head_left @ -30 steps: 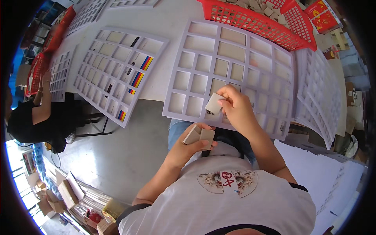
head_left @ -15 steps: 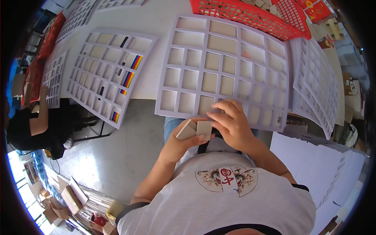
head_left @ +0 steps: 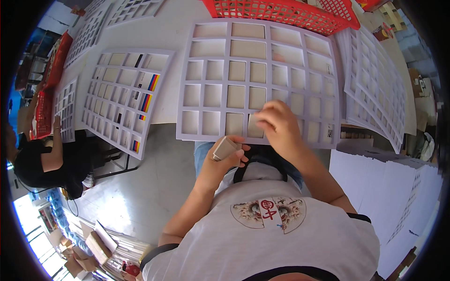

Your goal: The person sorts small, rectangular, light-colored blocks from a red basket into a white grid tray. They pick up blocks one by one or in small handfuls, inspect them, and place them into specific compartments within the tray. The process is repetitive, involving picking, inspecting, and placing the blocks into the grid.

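A white grid board (head_left: pixel 222 79) with rectangular openings lies before me. Beige tiles (head_left: pixel 238 97) fill several openings in its two middle columns. My left hand (head_left: pixel 222 161), below the board's near edge, is closed around a small stack of beige tiles (head_left: pixel 227 148). Over the near row, my right hand (head_left: pixel 280 124) pinches a single beige tile (head_left: pixel 253 125) at an opening beside a filled one. That tile's right side is hidden by the fingers, and I cannot tell whether it lies flat.
A red perforated basket (head_left: pixel 276 16) stands behind the board. More grid boards (head_left: pixel 375 82) are stacked at right. Another grid board (head_left: pixel 124 93), with coloured stripes, lies at left. A person in black (head_left: pixel 47 159) sits far left, an arm at another board. A large white box (head_left: pixel 375 187) stands lower right.
My right hand has moved from beside the left hand up to the board's near row with a tile. The left hand's tiles are now gathered closer together. The view has shifted slightly.
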`<state>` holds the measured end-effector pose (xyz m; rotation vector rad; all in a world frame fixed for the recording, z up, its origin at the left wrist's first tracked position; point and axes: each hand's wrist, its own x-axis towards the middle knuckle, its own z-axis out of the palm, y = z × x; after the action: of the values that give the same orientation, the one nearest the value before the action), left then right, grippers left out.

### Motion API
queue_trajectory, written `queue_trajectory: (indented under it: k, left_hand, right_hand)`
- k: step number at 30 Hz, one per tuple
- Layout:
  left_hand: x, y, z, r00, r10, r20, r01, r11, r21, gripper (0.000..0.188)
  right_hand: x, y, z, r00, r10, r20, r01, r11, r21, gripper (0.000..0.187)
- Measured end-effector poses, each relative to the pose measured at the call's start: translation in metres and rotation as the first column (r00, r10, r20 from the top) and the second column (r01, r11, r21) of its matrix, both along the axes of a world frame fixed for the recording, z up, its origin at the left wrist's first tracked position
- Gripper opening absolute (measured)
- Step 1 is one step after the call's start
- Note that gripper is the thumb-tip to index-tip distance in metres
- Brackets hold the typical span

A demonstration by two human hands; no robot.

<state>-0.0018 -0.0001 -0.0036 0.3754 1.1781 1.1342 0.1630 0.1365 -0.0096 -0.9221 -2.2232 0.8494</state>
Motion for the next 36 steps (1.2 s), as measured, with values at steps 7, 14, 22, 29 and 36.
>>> queue_trajectory:
  k: [7,14,22,29,36]
  left_hand:
    - [-0.006,-0.005,0.005,0.977,-0.109,0.182,0.099,0.993,0.065,0.043]
    - [0.005,0.007,0.004,0.894,-0.444,0.062,0.433,0.891,0.139,0.038]
    - [0.022,0.024,0.005,0.954,-0.3,0.003,0.298,0.949,0.104,0.039]
    - [0.024,0.018,-0.011,0.935,-0.35,-0.058,0.349,0.937,-0.015,0.029]
    - [0.026,0.023,-0.01,0.953,-0.301,-0.027,0.298,0.952,-0.065,0.028]
  right_hand:
    - [0.019,-0.023,0.008,0.968,0.208,0.143,-0.237,0.943,0.234,0.037]
    - [0.032,-0.024,0.03,0.946,0.244,-0.216,-0.284,0.941,-0.183,0.023]
    - [0.05,-0.006,0.031,0.93,-0.211,-0.299,-0.048,0.741,-0.67,0.011]
    - [0.045,0.012,0.009,0.986,-0.123,-0.112,0.09,0.961,-0.261,0.011]
    - [0.053,0.009,-0.004,1.0,0.026,0.017,-0.025,0.999,-0.041,0.022]
